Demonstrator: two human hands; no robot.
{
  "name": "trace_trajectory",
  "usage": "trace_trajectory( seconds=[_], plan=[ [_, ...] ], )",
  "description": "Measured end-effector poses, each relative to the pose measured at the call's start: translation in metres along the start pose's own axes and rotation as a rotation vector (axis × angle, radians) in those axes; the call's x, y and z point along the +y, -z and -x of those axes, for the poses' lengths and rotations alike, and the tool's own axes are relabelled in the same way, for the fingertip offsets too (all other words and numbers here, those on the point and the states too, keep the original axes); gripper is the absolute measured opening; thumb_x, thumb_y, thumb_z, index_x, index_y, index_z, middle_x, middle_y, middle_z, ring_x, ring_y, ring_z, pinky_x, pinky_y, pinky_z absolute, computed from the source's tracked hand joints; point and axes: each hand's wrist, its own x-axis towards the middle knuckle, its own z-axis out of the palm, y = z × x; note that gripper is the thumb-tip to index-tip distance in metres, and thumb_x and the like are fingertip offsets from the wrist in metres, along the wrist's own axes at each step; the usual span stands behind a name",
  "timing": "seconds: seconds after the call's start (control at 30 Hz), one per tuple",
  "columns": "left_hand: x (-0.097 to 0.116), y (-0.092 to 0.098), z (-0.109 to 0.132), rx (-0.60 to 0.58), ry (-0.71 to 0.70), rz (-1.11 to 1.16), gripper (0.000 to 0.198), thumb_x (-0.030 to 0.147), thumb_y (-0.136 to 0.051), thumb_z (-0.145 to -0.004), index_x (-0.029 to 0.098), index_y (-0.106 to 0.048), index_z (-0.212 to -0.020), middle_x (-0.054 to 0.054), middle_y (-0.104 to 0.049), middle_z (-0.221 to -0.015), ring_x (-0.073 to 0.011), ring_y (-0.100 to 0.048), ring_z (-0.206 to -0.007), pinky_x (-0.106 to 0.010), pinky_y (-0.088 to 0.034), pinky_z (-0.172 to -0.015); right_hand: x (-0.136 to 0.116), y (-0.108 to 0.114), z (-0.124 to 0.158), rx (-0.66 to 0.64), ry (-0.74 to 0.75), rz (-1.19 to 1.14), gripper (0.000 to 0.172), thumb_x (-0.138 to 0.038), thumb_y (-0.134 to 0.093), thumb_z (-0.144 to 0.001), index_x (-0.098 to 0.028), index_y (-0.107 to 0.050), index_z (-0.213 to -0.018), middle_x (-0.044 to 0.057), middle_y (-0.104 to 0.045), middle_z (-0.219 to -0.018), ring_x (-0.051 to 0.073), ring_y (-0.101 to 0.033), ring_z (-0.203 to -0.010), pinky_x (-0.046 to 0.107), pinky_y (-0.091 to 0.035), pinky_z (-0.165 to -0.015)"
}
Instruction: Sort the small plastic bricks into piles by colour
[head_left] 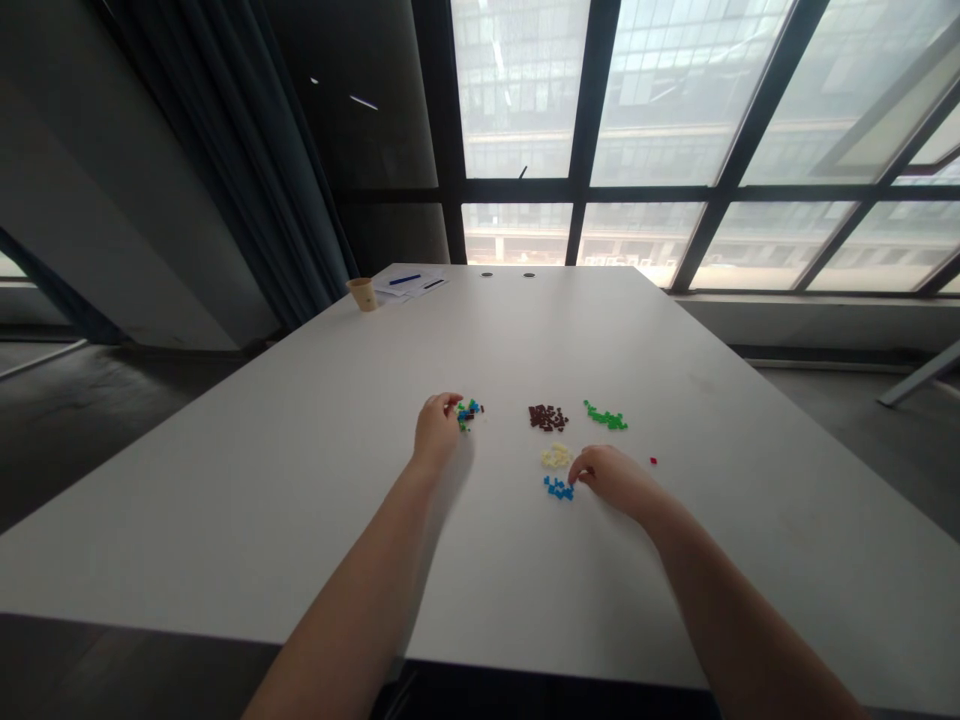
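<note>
And there was the left hand (pixel 439 428), curled low against a mixed heap of tiny blue, green and black plastic blocks (pixel 469 412) on the white laminate table (pixel 225 510), any grip impossible to call! The half-closed right hand (pixel 611 480) sat touching a sideways-running scatter of small square blue plastic pieces (pixel 559 488), hold unclear.
</note>
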Motion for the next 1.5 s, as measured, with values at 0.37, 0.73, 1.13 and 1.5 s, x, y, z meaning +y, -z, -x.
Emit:
trace_trajectory(
  seconds=[0.37,0.73,1.13,1.5],
  plan=[
    [0.002,-0.003,0.009,-0.207,-0.055,-0.578,0.011,0.023,-0.057,-0.07,0.023,-0.068,-0.073,-0.01,-0.058,-0.097,-0.0289,-0.045,-0.095,-0.038,-0.033,-0.071,-0.005,0.008,-0.002,0.155,-0.025,-0.04,0.031,-0.008,-0.043,-0.07,-0.022,-0.069,-0.079,0.003,-0.065,-0.085,0.013,-0.055,-0.071,0.023,-0.04,-0.069],
    [0.015,-0.011,0.015,-0.251,0.028,0.026,0.005,0.022,-0.062,-0.066,0.019,-0.064,-0.064,-0.007,-0.06,-0.084,-0.0218,-0.051,-0.088,-0.03,-0.036,-0.073,-0.01,0.01,0.001,0.189,-0.01,-0.042,0.031,-0.012,-0.041,-0.073,-0.021,-0.068,-0.084,0.004,-0.065,-0.085,0.013,-0.055,-0.071,0.023,-0.039,-0.068],
    [0.051,-0.034,0.059,-0.796,0.826,1.327,0.01,0.023,-0.066,-0.071,0.016,-0.059,-0.073,0.001,-0.057,-0.072,-0.005,-0.052,-0.061,-0.017,-0.039,-0.052,-0.015,0.003,-0.002,0.314,0.047,-0.091,0.028,-0.014,-0.042,-0.075,-0.02,-0.067,-0.086,0.005,-0.063,-0.084,0.014,-0.055,-0.076,0.025,-0.039,-0.075],
    [0.058,-0.035,0.065,-0.85,0.821,1.281,0.01,0.023,-0.06,-0.076,0.014,-0.059,-0.072,0.0,-0.056,-0.068,-0.0045,-0.052,-0.059,-0.016,-0.04,-0.053,-0.03,0.004,0.003,0.535,0.258,-0.175,0.023,-0.017,-0.044,-0.08,-0.018,-0.065,-0.088,0.004,-0.059,-0.074,0.014,-0.054,-0.075,0.024,-0.039,-0.073]
  ],
)
